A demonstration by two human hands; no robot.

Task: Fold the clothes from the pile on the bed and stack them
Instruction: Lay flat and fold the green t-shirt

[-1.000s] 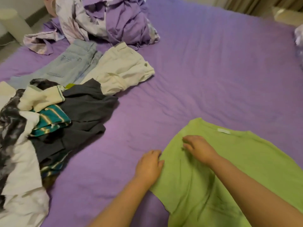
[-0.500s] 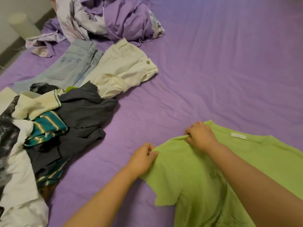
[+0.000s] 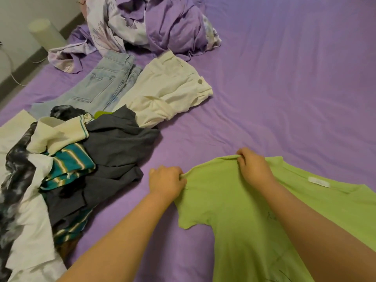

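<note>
Two bare forearms are extended forward from the lower edge of the view, both ending in closed grips on a lime-green T-shirt. The left hand is seen knuckles up, its fingers curled under and the cloth at the sleeve's upper edge pinched into a small pucker. The right hand is bent at the wrist, its fingers curled down over the shoulder seam just beside the neckline, where a ridge of fabric is gathered. The shirt is spread on the purple bed sheet at the near right; it is a soft, matte knit, with a short sleeve ending in a wavy hem and a small white label sewn inside the collar. Faint dark line markings are visible low on its front.

The unfolded pile is heaped at the near left, well apart from the shirt: a limp charcoal garment, a teal piece with cream stripes, a cream collar with teal trim, and white cloth mottled in black. Beyond it, pale blue jeans of stiff denim and a cream garment with a round button are laid side by side, touching. A crumpled purple and floral bedcover is bunched at the far edge. The sheet is lightly creased.
</note>
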